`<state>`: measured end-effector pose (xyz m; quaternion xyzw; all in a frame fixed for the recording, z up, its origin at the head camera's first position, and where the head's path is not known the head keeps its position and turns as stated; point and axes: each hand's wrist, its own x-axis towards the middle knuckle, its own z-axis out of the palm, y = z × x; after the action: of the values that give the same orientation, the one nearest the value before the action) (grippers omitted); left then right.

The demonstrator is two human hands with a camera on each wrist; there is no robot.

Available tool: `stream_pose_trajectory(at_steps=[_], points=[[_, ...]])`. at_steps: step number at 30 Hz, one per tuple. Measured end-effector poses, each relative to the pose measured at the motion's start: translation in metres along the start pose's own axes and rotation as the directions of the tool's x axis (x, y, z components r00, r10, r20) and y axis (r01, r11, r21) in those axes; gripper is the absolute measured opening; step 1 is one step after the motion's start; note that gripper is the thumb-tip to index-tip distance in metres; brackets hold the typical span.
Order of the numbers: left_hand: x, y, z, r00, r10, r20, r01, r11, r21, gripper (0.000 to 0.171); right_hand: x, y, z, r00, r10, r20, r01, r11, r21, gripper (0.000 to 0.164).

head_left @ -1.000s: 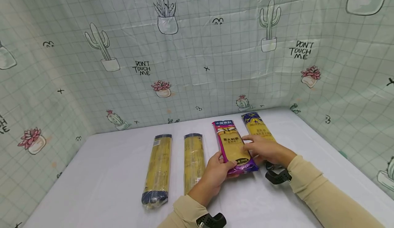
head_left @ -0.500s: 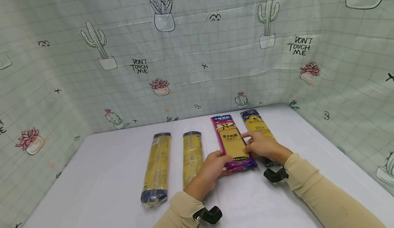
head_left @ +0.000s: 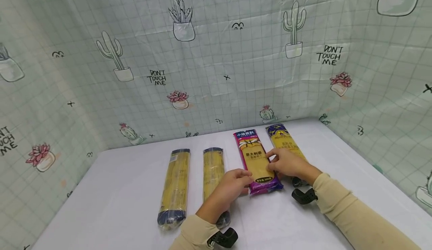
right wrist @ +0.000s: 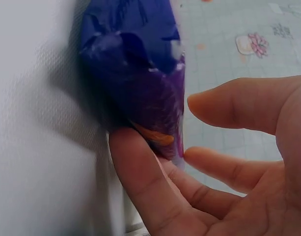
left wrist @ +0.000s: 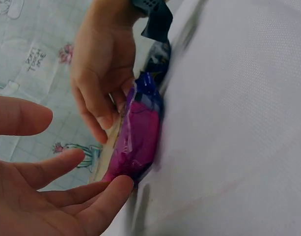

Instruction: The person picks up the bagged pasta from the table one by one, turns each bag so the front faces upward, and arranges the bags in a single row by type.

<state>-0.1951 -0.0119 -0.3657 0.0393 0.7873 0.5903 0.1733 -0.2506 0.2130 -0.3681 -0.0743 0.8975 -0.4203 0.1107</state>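
Observation:
A pink and purple spaghetti packet [head_left: 258, 163] lies face up on the table, right of the middle in the head view. My left hand [head_left: 233, 184] is at its lower left edge with the fingers spread. In the left wrist view the left fingertips [left wrist: 122, 186] touch or nearly touch the packet's side, and the thumb is apart from it. My right hand [head_left: 288, 161] is at the packet's right edge. The right wrist view has one fingertip [right wrist: 128, 142] against the packet's lower side, with the thumb clear of it. Behind the right hand lies a blue and yellow spaghetti packet [head_left: 282, 137], partly covered.
Two clear-wrapped spaghetti packets with dark blue ends, a far-left one [head_left: 175, 186] and a second one [head_left: 213, 171] partly behind the left forearm, lie to the left on the white table [head_left: 118, 197]. A patterned cloth [head_left: 209, 54] hangs behind and at both sides.
The left hand has let go of the pink and purple spaghetti packet and drawn slightly left; its thumb no longer lies on the front. The packet rests flat. The right hand stays beside it.

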Motion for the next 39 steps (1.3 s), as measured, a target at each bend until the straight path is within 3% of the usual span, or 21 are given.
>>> stream_pose_trajectory(at_steps=[4,9,12,21,26,29,34,39], points=[[-0.005,0.001,-0.009,0.997,0.061,0.049,-0.062,0.998,0.022,0.029,-0.001,0.001,-0.003,1.0,-0.001,-0.003,0.001,1.0,-0.015,0.049],[-0.01,0.002,-0.021,0.984,0.119,0.134,-0.107,0.99,-0.092,0.032,0.001,0.001,-0.004,0.999,-0.01,-0.045,0.007,0.998,-0.066,0.045],[-0.013,0.001,-0.03,0.978,0.151,0.142,-0.131,0.981,-0.144,0.032,0.004,0.0,-0.002,0.998,0.001,-0.055,-0.005,0.998,-0.068,0.041],[-0.016,-0.01,-0.066,0.978,0.21,0.01,-0.208,0.975,-0.076,0.033,0.005,-0.006,0.0,0.986,-0.043,-0.164,0.035,0.998,-0.052,0.029],[-0.017,-0.017,-0.079,0.977,0.208,-0.052,-0.21,0.976,-0.058,0.031,0.002,-0.006,0.004,0.987,-0.042,-0.155,0.041,0.999,-0.01,0.025],[-0.021,-0.021,-0.084,0.969,0.22,-0.115,-0.219,0.975,0.019,0.03,0.003,-0.005,0.01,0.989,-0.049,-0.142,0.051,0.999,0.008,0.024],[-0.026,-0.026,-0.093,0.954,0.215,-0.208,-0.171,0.963,0.209,0.028,0.006,-0.008,0.019,0.99,-0.064,-0.125,0.066,0.998,0.013,0.023],[-0.023,-0.032,-0.099,0.954,0.183,-0.238,-0.111,0.952,0.286,0.027,0.008,-0.016,0.028,0.99,-0.089,-0.106,0.088,0.996,-0.017,0.023]])
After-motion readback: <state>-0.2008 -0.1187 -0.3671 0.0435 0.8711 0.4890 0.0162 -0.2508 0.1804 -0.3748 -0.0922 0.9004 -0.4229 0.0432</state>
